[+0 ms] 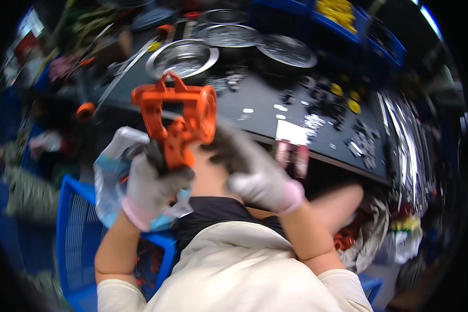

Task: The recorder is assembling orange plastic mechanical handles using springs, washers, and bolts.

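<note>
A gloved left hand point(153, 190) is closed around the lower stem of an orange casting point(178, 119), holding it up above the near edge of the dark surface point(265, 112), its round open end turned to the right. The gloved right hand point(257, 174) sits just beside the casting's right side, dark fingertips point(221, 143) curled against it; motion blur leaves it unclear whether this grip is truly clamped on the part. A crumpled clear bag point(112, 174) hangs behind the left hand, over a blue crate point(70, 229) below the surface's near left corner. Along the far edge stand round metal dishes point(184, 57), one directly behind the casting and partly hidden by it, others point(286, 50) to the right. Small black and yellow parts point(338, 101) lie scattered toward the right edge, with white scraps point(291, 132) near the middle. Blue bins holding yellow pieces point(338, 10) stand beyond the far right corner. Shiny metal strips point(405, 140) are stacked past the right edge.
</note>
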The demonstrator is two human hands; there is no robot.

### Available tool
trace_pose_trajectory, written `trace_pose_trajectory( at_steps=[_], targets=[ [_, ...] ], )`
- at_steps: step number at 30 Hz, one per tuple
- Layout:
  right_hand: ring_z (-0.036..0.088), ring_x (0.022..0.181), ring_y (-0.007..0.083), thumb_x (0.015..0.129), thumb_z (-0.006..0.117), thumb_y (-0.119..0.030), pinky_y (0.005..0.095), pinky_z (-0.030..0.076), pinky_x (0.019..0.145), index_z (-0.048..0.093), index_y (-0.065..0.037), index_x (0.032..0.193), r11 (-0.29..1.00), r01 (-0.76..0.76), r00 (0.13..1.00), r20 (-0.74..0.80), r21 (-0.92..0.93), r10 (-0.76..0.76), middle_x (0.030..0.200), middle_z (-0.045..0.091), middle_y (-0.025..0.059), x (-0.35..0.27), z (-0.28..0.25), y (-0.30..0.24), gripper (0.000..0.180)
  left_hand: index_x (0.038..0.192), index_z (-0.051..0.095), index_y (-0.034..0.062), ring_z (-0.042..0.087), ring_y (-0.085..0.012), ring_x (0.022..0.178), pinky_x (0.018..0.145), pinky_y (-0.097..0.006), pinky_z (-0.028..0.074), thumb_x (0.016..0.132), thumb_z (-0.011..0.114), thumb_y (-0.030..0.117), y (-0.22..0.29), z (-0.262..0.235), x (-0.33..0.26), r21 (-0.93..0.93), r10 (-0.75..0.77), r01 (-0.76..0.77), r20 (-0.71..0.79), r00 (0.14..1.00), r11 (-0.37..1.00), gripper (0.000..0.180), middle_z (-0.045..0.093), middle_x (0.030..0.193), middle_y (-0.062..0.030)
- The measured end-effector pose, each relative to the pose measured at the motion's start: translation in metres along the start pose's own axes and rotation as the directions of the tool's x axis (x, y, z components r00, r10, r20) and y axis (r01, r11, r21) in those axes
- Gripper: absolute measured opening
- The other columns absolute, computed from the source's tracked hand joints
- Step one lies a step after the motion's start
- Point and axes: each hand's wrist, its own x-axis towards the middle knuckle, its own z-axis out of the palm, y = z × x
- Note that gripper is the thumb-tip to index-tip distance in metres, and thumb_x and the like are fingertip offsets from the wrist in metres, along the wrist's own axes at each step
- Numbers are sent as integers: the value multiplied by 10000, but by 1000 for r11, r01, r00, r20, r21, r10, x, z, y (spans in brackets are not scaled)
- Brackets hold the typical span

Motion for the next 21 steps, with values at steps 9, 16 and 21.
trace_pose_trajectory(
  at_steps=[9,16,21],
  targets=[
    [545,707,89,904,612,-209,263,464,653,603,-3,951,950,-310,808,-532,-18,254,755,585,28,-61,-26,23,212,889,647,-6,598,-225,664,670,-338,501,618,856,314,-13,73,58,417,-96,-21,257,962,909,468,596,722,-79],
    [626,654,245,921,552,-178,365,497,631,519,19,1069,747,-145,837,-482,-649,-257,780,609,138,-39,-20,31,248,1468,336,89,489,-301,1275,977,-362,459,790,762,426,-25,102,31,276,409,-509,348,843,815,869,357,1472,-209],
    [668,693,310,841,640,-162,412,523,569,504,-35,1100,567,-97,992,-34,-818,121,860,629,177,-35,-29,-25,319,1496,233,86,543,-310,1217,943,-421,525,896,664,362,-37,101,33,-285,347,-362,-103,932,888,788,262,1537,-99]
  ],
)
